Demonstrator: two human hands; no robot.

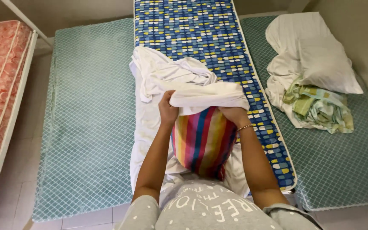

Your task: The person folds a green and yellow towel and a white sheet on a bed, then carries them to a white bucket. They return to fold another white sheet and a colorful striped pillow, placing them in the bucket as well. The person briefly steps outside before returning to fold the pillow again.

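Both hands grip the open edge of a white pillowcase [205, 96], left hand [167, 111] closed on its left side, right hand [234, 114] closed on its right. Striped pillow [203, 142] stands upright between the forearms, long axis running toward the person, top end under the case mouth. Rest of the case bunches away on the blue patterned mattress [201, 30]. Both hands equally near.

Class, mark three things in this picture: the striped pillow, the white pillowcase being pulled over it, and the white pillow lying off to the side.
striped pillow [202, 142], head view, on its bare striped middle.
white pillowcase [205, 98], head view, on the bunched edge between the hands.
white pillow [326, 64], head view, on its middle.
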